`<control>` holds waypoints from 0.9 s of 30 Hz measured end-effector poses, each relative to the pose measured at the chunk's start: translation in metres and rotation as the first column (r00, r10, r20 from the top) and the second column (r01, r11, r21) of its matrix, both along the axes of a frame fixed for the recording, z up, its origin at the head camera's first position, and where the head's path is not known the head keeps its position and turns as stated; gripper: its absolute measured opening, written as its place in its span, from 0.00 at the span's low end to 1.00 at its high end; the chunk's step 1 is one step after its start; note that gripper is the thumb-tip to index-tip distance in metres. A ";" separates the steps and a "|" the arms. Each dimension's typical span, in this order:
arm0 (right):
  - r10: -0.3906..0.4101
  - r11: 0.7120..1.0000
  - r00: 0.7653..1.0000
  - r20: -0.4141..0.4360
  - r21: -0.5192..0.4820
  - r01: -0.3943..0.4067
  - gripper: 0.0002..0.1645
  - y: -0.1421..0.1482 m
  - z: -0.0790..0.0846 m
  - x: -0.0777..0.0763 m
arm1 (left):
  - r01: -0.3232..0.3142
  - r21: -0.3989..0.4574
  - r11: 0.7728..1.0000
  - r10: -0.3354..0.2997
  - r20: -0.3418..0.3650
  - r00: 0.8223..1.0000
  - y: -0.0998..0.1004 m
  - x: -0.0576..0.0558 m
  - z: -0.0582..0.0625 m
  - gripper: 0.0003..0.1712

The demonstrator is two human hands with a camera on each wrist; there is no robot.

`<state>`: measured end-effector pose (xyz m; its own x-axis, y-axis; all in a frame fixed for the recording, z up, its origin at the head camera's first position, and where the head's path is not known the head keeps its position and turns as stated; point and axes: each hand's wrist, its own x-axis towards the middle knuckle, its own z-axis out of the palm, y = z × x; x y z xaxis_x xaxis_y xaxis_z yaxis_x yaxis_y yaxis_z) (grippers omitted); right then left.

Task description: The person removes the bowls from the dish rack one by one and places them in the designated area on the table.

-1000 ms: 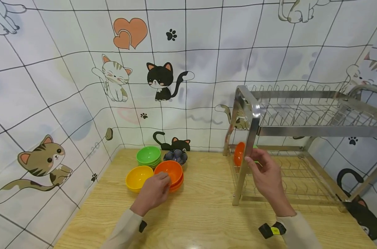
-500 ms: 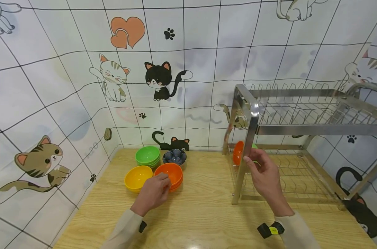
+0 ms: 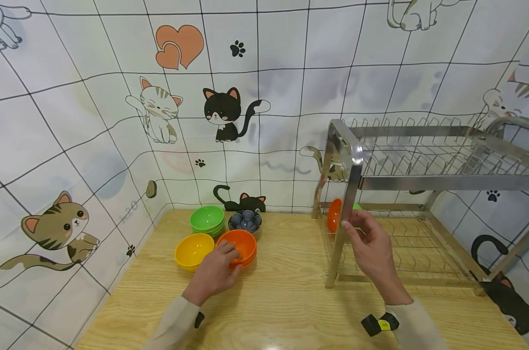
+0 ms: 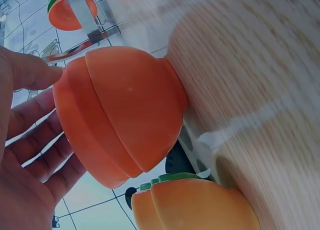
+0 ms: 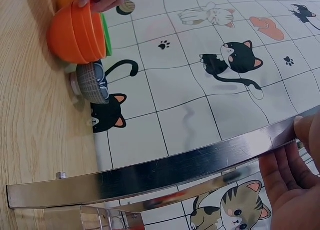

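My left hand [image 3: 213, 276] is at the near-left rim of the stacked orange bowls [image 3: 244, 241], fingers over the mouth and thumb at the near rim. In the left wrist view its fingers are spread and fairly straight, with the thumb tip touching the rim of the upper orange bowl [image 4: 75, 120]. The bowls stand nested on the table. My right hand [image 3: 375, 248] grips the front left post of the metal dish rack [image 3: 448, 183], thumb on one side and fingers on the other. An orange bowl [image 3: 333, 215] stands on edge in the lower tier, partly hidden by the post.
Left of the orange stack stand yellow bowls [image 3: 193, 249]. Behind are stacked green bowls [image 3: 208, 218] and a dark patterned bowl [image 3: 245, 221]. A bit of green bowl [image 3: 357, 206] shows in the rack. A cat-printed wall covering [image 3: 281, 97] closes off the back.
My left hand's fingers have spread apart over the rim, the thumb coming away from them. The orange stack has settled lower since the first frame. My right hand keeps its grip on the post.
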<state>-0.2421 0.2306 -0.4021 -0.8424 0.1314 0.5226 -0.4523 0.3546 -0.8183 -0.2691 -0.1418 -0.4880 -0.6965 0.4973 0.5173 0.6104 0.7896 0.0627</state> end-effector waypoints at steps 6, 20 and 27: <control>-0.001 1.000 1.000 0.018 0.019 0.001 0.18 0.001 -0.001 0.001 | -0.013 0.055 0.998 0.012 0.012 1.000 0.002 -0.001 0.001 0.19; -0.007 0.998 0.999 0.037 0.060 0.005 0.18 0.003 -0.002 0.001 | -0.051 0.313 0.949 -0.010 0.190 0.982 0.029 0.005 0.009 0.33; -0.001 0.998 1.000 0.026 0.068 -0.001 0.18 0.005 -0.003 0.001 | -0.055 0.391 0.919 -0.072 0.303 0.950 0.047 0.004 0.012 0.39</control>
<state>-0.2415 0.2355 -0.4052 -0.8560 0.0959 0.5079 -0.4311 0.4098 -0.8039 -0.2651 -0.0951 -0.4758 -0.8479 0.3062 0.4328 0.5173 0.6569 0.5486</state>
